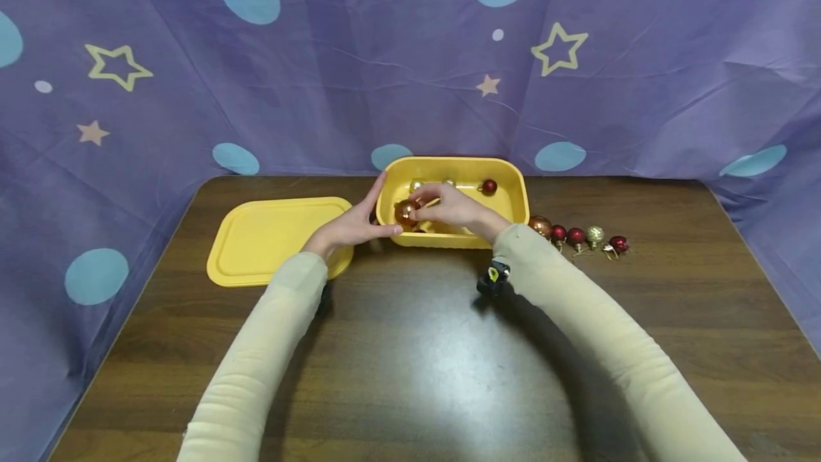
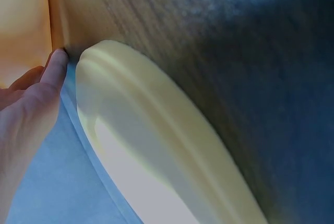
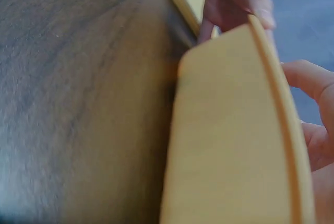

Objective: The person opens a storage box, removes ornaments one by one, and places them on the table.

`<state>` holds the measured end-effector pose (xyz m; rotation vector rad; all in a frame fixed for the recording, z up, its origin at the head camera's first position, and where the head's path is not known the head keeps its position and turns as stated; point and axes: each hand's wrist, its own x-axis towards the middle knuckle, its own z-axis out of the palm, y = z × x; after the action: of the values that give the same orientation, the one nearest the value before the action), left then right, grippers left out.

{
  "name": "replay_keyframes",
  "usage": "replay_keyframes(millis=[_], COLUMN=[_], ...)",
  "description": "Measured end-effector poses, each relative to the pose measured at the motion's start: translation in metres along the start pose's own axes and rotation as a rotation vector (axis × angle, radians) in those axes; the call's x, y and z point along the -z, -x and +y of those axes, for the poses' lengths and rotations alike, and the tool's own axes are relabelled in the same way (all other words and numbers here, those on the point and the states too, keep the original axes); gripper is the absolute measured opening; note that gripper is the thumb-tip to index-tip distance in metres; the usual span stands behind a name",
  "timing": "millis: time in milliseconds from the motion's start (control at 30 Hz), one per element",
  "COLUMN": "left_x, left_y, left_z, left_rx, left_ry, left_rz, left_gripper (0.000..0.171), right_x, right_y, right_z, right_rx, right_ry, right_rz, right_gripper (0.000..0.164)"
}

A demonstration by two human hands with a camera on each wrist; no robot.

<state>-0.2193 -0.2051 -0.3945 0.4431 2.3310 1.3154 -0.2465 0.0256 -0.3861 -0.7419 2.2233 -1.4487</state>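
A yellow plastic box (image 1: 507, 214) stands at the back of the table with several small Christmas baubles inside, among them a dark red bauble (image 1: 489, 187) and pale gold ones. My left hand (image 1: 351, 225) touches the box's left end, fingers straight along the outside and thumb at the front corner. Inside the box, my right hand (image 1: 452, 207) pinches a shiny copper bauble (image 1: 404, 212) near the left end. In the right wrist view the box's front wall (image 3: 229, 130) hides the bauble and part of the right fingers (image 3: 308, 80).
Left of the box lies a flat yellow lid (image 1: 269, 237), partly behind the left wrist. A row of baubles (image 1: 576, 237), copper, red and gold, lies right of the box beside the right sleeve. A purple curtain (image 1: 410, 55) hangs behind the table (image 1: 398, 348).
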Motion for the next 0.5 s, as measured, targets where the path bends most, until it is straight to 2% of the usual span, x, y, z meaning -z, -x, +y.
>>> replay_keyframes(millis=[267,500], left_x=[-0.001,0.002], left_y=[0.000,0.001], left_z=[0.001,-0.002], left_rx=[-0.005,-0.015], left_ry=[-0.024,-0.043], left_rz=[0.008,0.021], left_gripper=[0.109,0.110], right_x=[0.020,0.039], right_y=[0.022,0.048], right_z=[-0.002,-0.006], right_rx=[-0.014,0.008], right_ry=[-0.082,-0.009], right_rz=[0.084,0.125], right_gripper=[0.040,0.036])
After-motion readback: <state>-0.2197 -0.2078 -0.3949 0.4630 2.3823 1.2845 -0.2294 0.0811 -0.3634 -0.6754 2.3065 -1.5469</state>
